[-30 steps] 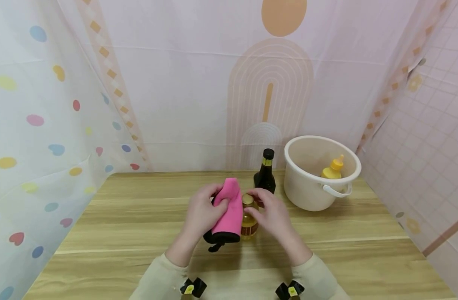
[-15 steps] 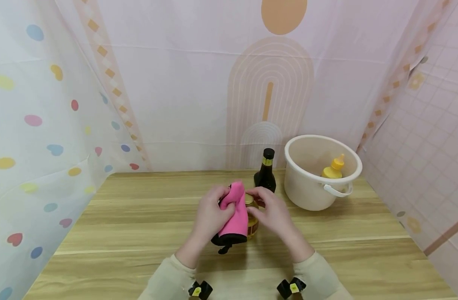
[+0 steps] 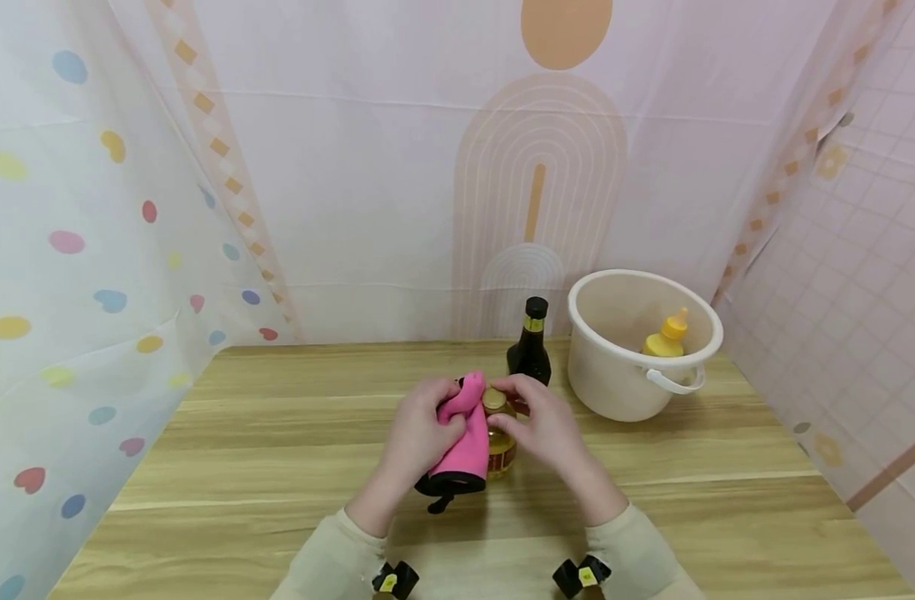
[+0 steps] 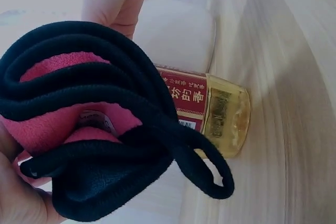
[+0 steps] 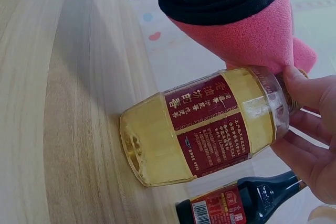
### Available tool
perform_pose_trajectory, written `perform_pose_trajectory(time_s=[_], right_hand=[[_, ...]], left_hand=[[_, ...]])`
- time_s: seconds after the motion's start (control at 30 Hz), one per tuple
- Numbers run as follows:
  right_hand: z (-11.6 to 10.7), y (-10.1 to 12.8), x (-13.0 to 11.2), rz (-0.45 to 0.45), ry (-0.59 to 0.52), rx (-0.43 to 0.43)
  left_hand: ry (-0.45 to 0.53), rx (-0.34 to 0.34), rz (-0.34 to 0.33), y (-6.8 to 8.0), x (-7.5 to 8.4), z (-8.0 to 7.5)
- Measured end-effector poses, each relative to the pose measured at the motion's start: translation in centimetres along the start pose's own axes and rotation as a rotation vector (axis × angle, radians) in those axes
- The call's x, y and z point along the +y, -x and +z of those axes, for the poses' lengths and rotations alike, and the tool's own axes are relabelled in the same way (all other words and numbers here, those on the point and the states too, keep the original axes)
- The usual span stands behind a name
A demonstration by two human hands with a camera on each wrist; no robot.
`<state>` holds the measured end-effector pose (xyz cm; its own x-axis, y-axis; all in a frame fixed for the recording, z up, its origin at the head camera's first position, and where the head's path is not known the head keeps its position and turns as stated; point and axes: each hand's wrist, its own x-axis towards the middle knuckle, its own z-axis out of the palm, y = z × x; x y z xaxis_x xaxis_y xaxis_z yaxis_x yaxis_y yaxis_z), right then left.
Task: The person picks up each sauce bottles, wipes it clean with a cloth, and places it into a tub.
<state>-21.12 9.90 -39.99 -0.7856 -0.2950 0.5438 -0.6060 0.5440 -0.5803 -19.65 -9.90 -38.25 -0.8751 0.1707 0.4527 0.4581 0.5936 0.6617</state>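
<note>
My left hand (image 3: pixel 426 427) grips a bunched pink cloth (image 3: pixel 463 454) with black edging and a small black loop. The cloth is against or very close to the left side of a bottle of golden oil (image 3: pixel 502 454), which stands upright on the table. My right hand (image 3: pixel 542 423) holds this bottle by its neck, just below the gold cap. In the right wrist view, the oil bottle (image 5: pixel 207 124) shows a dark red label, and the pink cloth (image 5: pixel 252 38) meets its shoulder. Behind the right hand stands a dark sauce bottle (image 3: pixel 530 354) with a black cap.
A cream bucket (image 3: pixel 607 387) with a white handle stands at the back right of the wooden table (image 3: pixel 262 450). Inside it is a yellow squeeze bottle (image 3: pixel 664 343). Patterned curtains (image 3: pixel 367 208) hang behind and at both sides.
The left hand moved the cloth right across the oil bottle, then slightly back left, and the cloth's top is lower than before. The right hand stays at the bottle's neck.
</note>
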Motion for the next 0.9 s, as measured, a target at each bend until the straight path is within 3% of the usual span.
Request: perform_pose_trajectory(time_s=[0.9], right_hand=[[-0.1,0.0,-0.2,0.018,-0.016,-0.004]], left_hand=[[0.006,0.060,0.065,1.3,-1.2,0.5]])
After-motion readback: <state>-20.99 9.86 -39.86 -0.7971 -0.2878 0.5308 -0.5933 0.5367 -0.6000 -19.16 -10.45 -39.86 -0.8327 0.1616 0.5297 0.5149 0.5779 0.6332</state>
